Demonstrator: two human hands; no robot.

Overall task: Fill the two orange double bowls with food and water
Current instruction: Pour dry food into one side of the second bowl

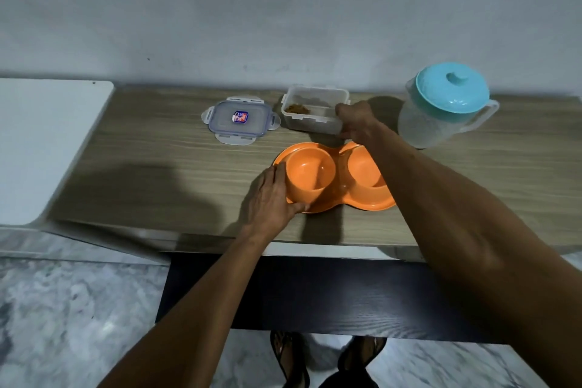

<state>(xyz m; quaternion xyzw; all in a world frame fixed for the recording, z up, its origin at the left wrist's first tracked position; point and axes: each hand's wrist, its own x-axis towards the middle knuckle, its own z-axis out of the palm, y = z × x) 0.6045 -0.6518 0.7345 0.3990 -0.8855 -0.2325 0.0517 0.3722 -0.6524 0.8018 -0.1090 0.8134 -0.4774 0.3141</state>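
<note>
Reaching over the orange plastic double bowl (333, 178) at mid-bench, the right hand (356, 123) closes its grip on the clear plastic food tub (315, 110) just behind. The left hand (274, 195) presses spread fingers against the bowl's left cup, empty and nearest the tub's food.
</note>
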